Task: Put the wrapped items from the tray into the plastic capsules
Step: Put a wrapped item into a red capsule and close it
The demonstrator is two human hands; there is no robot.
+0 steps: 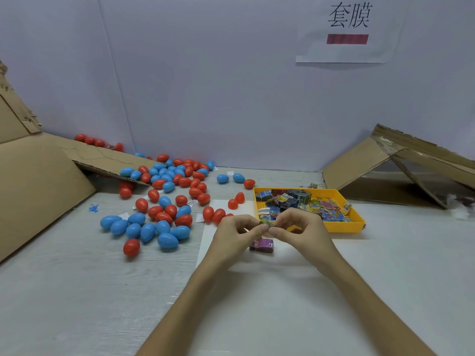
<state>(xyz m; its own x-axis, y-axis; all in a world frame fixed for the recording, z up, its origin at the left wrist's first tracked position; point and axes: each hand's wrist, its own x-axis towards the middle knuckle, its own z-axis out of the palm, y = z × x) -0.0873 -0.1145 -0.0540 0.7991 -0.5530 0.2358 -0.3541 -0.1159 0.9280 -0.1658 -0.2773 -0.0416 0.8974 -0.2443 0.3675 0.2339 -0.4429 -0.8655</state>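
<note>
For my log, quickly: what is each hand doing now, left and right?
Left hand: pinches the small wrapped item.
Right hand: pinches the same item at its other end.

1. Red capsules [131, 247]: I make it over thirty. Some sit half under cardboard, so no firm figure.
2. Blue capsules [167, 240]: over twenty, same caveat.
3. Yellow tray [344, 226]: one.
4. Wrapped items [318, 209]: a heap in the tray, too tangled for me to count. One purple wrapped item [262, 245] lies loose outside it, and one more wrapped item [266, 223] is pinched between both hands.
5. Hands: two, left hand [236, 232] and right hand [298, 227].
6. Cardboard pieces: two, left cardboard [38, 181] and right cardboard [359, 163].
7. Paper sign [347, 29]: one.
</note>
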